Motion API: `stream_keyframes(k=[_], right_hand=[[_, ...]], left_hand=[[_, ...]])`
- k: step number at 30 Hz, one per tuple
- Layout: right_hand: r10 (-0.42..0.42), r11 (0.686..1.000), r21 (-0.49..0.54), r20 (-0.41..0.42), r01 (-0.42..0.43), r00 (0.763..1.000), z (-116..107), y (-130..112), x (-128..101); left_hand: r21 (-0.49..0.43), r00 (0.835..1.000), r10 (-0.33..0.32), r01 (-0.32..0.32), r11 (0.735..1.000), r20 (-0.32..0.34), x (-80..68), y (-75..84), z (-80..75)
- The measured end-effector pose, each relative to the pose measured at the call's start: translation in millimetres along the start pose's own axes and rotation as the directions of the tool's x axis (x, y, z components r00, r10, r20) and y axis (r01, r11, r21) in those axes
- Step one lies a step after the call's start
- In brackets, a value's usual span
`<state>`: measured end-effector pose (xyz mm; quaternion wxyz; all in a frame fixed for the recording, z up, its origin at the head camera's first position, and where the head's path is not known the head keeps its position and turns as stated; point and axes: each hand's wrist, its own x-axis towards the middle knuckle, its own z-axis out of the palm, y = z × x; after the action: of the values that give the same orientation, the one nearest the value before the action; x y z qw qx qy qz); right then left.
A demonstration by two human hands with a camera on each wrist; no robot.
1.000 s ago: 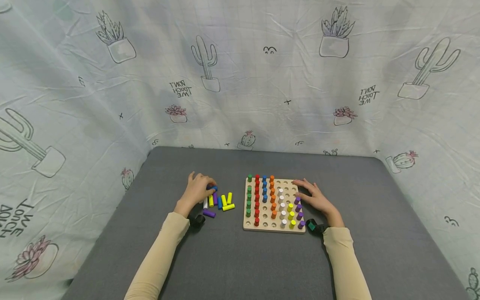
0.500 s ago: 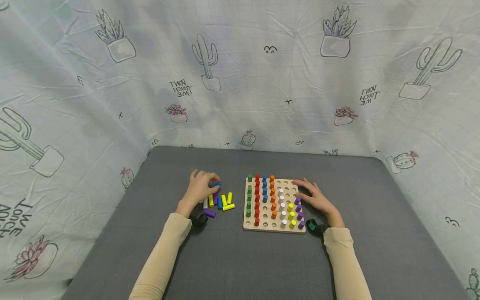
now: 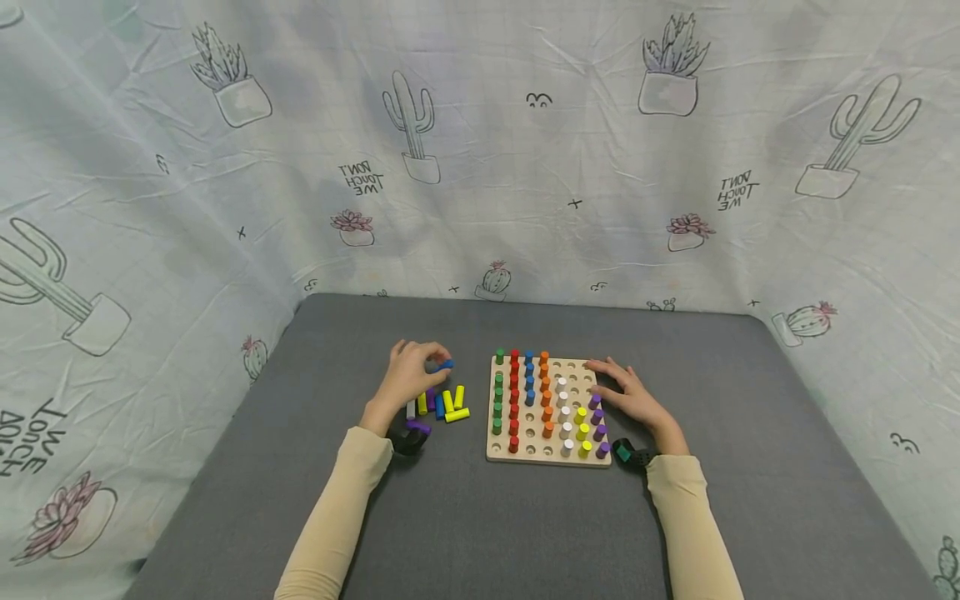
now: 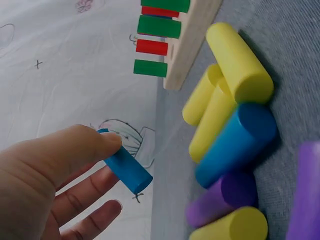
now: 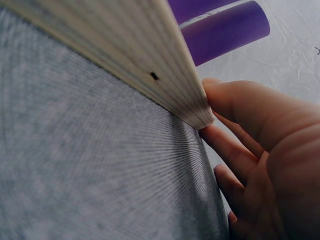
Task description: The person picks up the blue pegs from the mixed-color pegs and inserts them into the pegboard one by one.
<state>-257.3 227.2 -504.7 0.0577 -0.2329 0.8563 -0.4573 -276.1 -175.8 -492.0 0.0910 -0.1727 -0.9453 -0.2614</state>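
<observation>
In the head view my left hand (image 3: 408, 371) is raised over the left side of the table. Its thumb and fingers pinch a blue peg (image 4: 127, 170), which slants down from the fingertips. Just below lie loose yellow pegs (image 3: 457, 414), a blue one (image 3: 439, 406), and purple and white ones. The wooden pegboard (image 3: 551, 457) carries columns of green, red, blue, orange, white, yellow and purple pegs, with bare holes between some. At its far right corner my right hand (image 3: 630, 396) holds the edge, thumb at the top and a finger against the corner below.
A grey table (image 3: 450, 525) bears everything. Behind and beside it hangs a pale cloth (image 3: 480, 167) printed with cacti. Straps with small dark devices sit at both wrists, the left one (image 3: 408, 440) close to a purple peg (image 3: 418, 427).
My left hand has lifted the blue peg from the loose pile and moved it a little to the right. The right hand and pegboard have stayed put.
</observation>
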Motion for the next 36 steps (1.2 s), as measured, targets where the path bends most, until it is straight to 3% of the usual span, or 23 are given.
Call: stream_keyframes(k=[15,36], right_hand=[[0.007,1.0,-0.012,-0.005,-0.007,1.0,1,1,2],[0.007,1.0,-0.013,-0.009,-0.007,1.0,0,0,1]], left_hand=[[-0.061,1.0,-0.01,0.011,0.998,0.023,2.4,16.8,5.8],[-0.177,0.999,0.028,-0.025,0.984,0.015,4.8,38.7,13.0]])
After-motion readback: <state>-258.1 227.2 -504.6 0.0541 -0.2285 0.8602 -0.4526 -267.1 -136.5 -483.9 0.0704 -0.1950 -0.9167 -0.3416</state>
